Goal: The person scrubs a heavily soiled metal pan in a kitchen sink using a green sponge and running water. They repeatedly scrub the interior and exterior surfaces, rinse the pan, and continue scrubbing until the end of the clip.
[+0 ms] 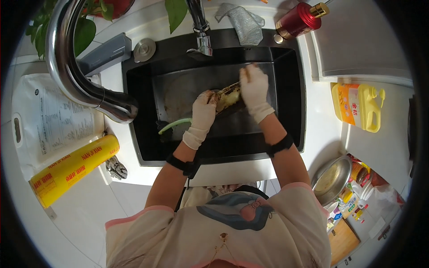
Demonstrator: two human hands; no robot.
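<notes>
Over the black sink (174,83) I hold a pale, elongated object with dark brown patches (229,98); its exact kind is unclear. My left hand (204,112), in a whitish glove, is closed around its lower left end. My right hand (254,87), gloved the same way, grips or presses on its upper right end, and the fingers hide that part. A light green stem or handle (176,124) sticks out to the left from behind my left hand. Its tip lies beside a dark clump (165,134) in the sink's lower left corner.
A chrome faucet (203,43) stands at the sink's back edge. A larger curved chrome pipe (100,95) reaches over the left side. A silvery mesh cloth (246,28) and red pump bottle (298,21) are behind; a yellow jug (358,107) and metal bowl (331,179) are right.
</notes>
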